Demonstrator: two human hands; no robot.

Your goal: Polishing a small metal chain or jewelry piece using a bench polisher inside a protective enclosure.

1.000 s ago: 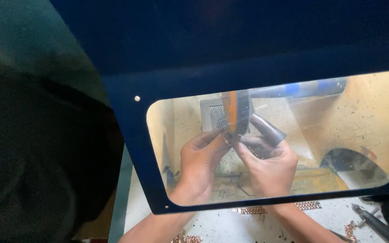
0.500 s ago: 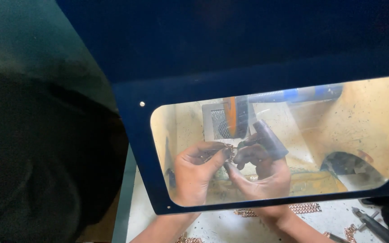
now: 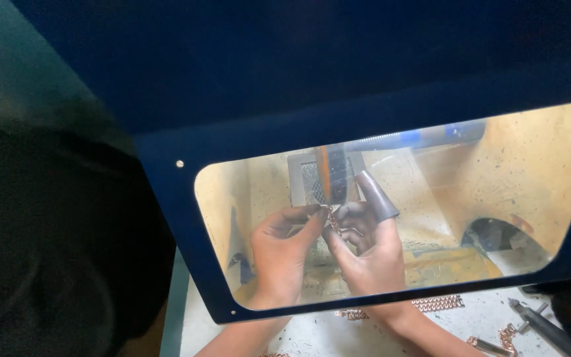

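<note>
Both my hands have dropped below the wheel (image 3: 333, 173); left hand (image 3: 284, 254) and right hand (image 3: 365, 254) pinch 1 copper chain (image 3: 334, 225) at 6 o'clock; polishing step, I judge; next needs lifting it toward 12.

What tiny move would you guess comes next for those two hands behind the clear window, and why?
Probably easing the small copper-coloured chain piece up against the orange-edged wheel. Both the left hand and the right hand pinch it just below the wheel; whether it touches yet is unclear.

white bench (image 3: 312, 337) | copper chains (image 3: 439, 303) | dark hand tool (image 3: 544, 326)
</note>
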